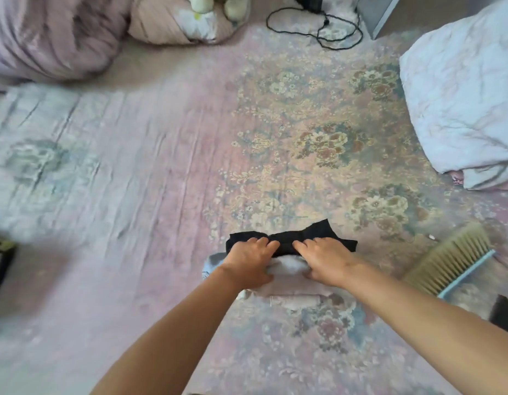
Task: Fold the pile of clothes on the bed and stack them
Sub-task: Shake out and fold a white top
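1. The black garment (pixel 290 240) lies folded on top of the small stack (pixel 287 283) at the near edge of the bed (pixel 161 172).
2. Left hand (pixel 248 259) and right hand (pixel 322 259) rest on it, fingers curled over its near edge and gripping the cloth.
3. To finish well, I would square its edges with the layers below.
4. Press flat, then let go gently so nothing slides.

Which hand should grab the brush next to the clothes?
The right hand, probably. The brush lies on its side of the stack, close by. The left hand would have to cross over the black garment both hands hold.
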Demonstrator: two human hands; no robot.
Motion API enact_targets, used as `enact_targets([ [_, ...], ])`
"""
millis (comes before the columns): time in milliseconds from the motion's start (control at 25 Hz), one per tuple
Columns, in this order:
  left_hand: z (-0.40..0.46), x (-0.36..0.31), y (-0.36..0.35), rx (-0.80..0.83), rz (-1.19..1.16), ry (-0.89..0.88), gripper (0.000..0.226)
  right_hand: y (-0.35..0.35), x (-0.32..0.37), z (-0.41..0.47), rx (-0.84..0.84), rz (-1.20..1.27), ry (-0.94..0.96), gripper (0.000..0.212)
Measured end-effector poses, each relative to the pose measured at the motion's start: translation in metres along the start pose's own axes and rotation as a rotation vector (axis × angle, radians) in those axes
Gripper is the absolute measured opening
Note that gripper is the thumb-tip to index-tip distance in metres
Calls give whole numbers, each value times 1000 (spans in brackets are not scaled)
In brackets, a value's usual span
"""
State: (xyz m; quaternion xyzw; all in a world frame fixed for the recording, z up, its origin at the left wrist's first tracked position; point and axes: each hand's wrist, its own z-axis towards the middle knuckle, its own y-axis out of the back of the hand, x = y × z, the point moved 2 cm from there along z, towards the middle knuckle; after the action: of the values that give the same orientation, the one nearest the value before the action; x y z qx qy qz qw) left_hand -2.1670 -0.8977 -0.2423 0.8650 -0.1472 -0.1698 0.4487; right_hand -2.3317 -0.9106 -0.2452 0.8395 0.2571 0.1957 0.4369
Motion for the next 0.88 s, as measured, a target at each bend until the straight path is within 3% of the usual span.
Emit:
enact_targets([
  [160, -124, 59, 1, -15, -124, 76, 57, 63, 114, -6, 2, -10, 161, 41],
  [320, -222, 137, -22, 54, -216, 142, 52, 82, 235, 27, 40, -4, 233, 39],
  [600, -339, 348, -51, 28, -252, 206, 47, 143, 436, 150, 67, 8, 203, 40],
  [720, -347, 431, -52, -86, -201, 181, 62, 174, 481, 207, -97, -72, 159, 42],
  [880, -354, 513, -77, -429, -53, 99, 79, 174, 532, 269, -568, -294, 70, 58],
])
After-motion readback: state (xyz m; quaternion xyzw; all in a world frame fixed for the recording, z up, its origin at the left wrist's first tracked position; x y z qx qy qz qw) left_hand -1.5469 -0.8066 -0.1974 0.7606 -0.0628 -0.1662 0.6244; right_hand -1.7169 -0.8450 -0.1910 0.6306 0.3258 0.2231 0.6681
